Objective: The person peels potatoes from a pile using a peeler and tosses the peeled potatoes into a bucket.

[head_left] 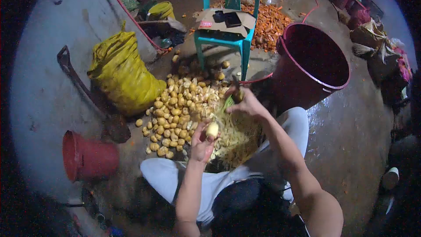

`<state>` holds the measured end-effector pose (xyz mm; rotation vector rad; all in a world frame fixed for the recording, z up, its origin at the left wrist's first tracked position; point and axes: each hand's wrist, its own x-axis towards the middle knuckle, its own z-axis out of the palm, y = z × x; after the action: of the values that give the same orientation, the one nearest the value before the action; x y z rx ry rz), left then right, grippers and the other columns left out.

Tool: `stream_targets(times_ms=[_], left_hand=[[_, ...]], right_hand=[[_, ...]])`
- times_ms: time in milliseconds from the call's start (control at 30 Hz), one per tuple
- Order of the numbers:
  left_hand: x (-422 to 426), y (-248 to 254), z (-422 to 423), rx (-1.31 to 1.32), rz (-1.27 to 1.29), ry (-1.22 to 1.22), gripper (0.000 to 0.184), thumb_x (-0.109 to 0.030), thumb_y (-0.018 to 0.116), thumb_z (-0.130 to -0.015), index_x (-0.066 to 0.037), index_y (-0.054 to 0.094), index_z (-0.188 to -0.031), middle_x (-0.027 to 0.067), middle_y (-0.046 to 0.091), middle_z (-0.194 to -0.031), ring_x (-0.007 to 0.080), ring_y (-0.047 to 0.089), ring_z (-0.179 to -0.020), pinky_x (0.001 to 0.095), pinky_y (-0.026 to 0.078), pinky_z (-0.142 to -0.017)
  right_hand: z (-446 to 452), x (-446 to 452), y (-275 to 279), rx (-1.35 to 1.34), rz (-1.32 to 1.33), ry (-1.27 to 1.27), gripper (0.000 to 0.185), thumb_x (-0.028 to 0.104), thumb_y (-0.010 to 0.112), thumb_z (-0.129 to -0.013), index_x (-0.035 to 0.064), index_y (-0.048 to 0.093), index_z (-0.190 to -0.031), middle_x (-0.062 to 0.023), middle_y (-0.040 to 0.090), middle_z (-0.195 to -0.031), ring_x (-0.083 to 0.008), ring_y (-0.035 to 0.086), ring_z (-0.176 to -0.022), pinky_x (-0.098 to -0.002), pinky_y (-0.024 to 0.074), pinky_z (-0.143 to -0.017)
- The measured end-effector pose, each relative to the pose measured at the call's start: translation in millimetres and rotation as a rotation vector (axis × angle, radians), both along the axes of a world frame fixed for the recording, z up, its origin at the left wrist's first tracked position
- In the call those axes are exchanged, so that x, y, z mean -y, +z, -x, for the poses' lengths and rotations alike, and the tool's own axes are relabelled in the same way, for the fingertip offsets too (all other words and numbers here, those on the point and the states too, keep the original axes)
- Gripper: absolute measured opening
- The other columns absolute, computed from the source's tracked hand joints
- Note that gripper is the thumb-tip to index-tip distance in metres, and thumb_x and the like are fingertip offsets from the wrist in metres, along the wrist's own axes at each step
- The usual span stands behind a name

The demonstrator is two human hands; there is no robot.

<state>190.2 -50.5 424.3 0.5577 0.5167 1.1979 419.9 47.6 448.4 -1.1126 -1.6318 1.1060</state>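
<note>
Okay, your left hand (pixel 201 145) pinches a pale potato (pixel 212 129), long axis pointing roughly away from you; your right hand (pixel 248 104), apart, ahead and rightward of it, grips a dark thing (pixel 238 94), too blurred to name.

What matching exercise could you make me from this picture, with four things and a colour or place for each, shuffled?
Things:
1. peeled potato
2. full sack
3. plastic chair
4. big tub

Colour or place:
A. teal, with cardboard on its seat
B. maroon, with a wide open top
C. held in the person's left hand
D. yellow and bulging

Right pairs: 1-C, 2-D, 3-A, 4-B
</note>
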Motion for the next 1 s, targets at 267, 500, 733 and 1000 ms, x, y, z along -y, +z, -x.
stream_targets(times_ms=[267, 500, 733, 1000], left_hand=[[-3, -3, 0, -0.044, -0.028, -0.007, 0.06, -0.015, 0.079, -0.075, -0.003, 0.046, -0.123, 0.0089, 0.059, -0.11, 0.022, 0.059, -0.098, 0.0349, 0.05, -0.087], [-3, -13, 1, -0.017, -0.02, 0.036, 0.046, -0.002, 0.073, -0.077, -0.002, 0.051, -0.118, 0.0055, 0.057, -0.111, 0.0189, 0.056, -0.1, 0.0325, 0.046, -0.093], [-1, 3, -3, -0.144, -0.068, -0.03, 0.054, 0.0, 0.076, -0.074, -0.004, 0.049, -0.12, 0.0037, 0.055, -0.105, 0.0153, 0.054, -0.099, 0.029, 0.045, -0.09], [0, 6, 1, -0.256, -0.149, -0.025, 0.059, -0.001, 0.081, -0.067, -0.002, 0.052, -0.118, 0.0037, 0.057, -0.106, 0.0154, 0.055, -0.1, 0.0285, 0.045, -0.09]], right_hand=[[1, 4, 5, 0.005, -0.11, -0.009, 0.05, 0.019, 0.089, -0.061, 0.0022, 0.062, -0.1, -0.0041, 0.063, -0.097, -0.0167, 0.056, -0.094, -0.0326, 0.045, -0.087], [-3, -5, -11, 0.057, 0.032, -0.093, 0.05, 0.021, 0.089, -0.062, 0.0029, 0.063, -0.101, -0.0039, 0.063, -0.101, -0.0156, 0.056, -0.098, -0.0323, 0.0437, -0.089], [11, 11, -3, 0.035, -0.086, 0.158, 0.056, 0.026, 0.089, -0.062, 0.0026, 0.061, -0.105, -0.0036, 0.062, -0.106, -0.0153, 0.054, -0.102, -0.0319, 0.0429, -0.091], [6, 14, 8, 0.086, -0.076, 0.17, 0.057, 0.025, 0.088, -0.063, 0.0024, 0.062, -0.107, -0.0008, 0.063, -0.099, -0.0118, 0.054, -0.096, -0.0301, 0.0442, -0.087]])
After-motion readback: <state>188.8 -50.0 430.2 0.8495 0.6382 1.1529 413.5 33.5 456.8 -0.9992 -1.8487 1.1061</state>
